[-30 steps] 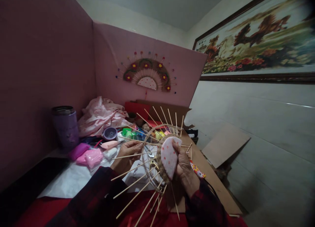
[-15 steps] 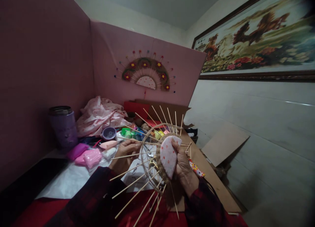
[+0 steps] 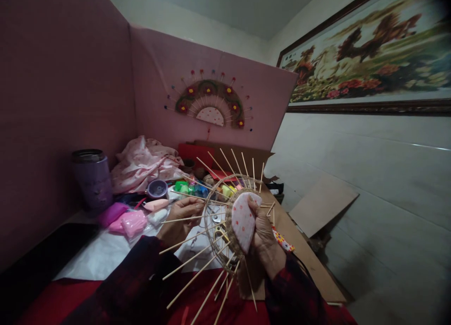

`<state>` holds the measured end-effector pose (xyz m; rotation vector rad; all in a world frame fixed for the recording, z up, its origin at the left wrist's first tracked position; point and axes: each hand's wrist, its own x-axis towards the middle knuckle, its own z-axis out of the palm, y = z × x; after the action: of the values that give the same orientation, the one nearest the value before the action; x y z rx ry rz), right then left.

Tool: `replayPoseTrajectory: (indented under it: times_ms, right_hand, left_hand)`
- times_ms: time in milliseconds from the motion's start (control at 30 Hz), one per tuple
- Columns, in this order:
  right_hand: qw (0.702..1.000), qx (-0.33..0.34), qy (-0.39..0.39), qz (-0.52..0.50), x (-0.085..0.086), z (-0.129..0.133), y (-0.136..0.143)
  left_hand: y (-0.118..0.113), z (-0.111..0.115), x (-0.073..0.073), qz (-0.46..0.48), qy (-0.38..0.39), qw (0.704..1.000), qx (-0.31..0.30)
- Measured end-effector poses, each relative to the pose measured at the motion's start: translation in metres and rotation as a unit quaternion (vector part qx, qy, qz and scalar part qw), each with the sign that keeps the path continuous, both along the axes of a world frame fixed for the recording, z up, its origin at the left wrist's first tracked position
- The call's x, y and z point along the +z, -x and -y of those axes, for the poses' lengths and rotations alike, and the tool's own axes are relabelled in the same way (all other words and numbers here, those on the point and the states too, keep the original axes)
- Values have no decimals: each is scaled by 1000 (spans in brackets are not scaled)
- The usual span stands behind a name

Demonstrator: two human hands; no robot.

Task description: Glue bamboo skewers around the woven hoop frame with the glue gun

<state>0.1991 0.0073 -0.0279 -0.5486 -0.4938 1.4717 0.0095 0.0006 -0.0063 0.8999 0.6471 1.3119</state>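
Note:
My right hand (image 3: 264,233) grips a half-round weaving frame by its white, red-dotted cloth centre (image 3: 242,221), thumb on the front. Thin wooden sticks (image 3: 192,265) radiate from that centre. Wound twine (image 3: 230,221) borders the cloth, and a loose-looking twine ring (image 3: 207,226) crosses the sticks farther out. My left hand (image 3: 181,218) is at the ring's left edge, its thumb and fingers pinched together among the sticks; what they hold is too small to make out. Scissors (image 3: 219,232) lie behind the frame, partly hidden by it.
A finished-looking fan (image 3: 207,92) with flowers hangs on the pink board (image 3: 155,71). Pink cloth (image 3: 144,163), a purple tumbler (image 3: 92,179), its lid (image 3: 157,189) and bagged pink clay (image 3: 130,223) stand left. Brown cardboard (image 3: 310,268) lies right, with a flowered strip (image 3: 283,239).
The view has shifted slightly. My left fingers stay pinched by the ring's edge, with the hand turned a little, and my right hand keeps its grip on the frame.

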Motion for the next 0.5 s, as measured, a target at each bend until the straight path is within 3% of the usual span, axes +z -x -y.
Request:
replayPoseTrajectory:
  times_ms: [300, 500]
  right_hand:
    - [1000, -9, -12, 8, 2, 0, 0]
    - [999, -30, -19, 19, 6, 1, -2]
  left_hand:
    - [-1, -1, -6, -7, -8, 1000, -17]
    - [-2, -1, -7, -31, -12, 999, 6]
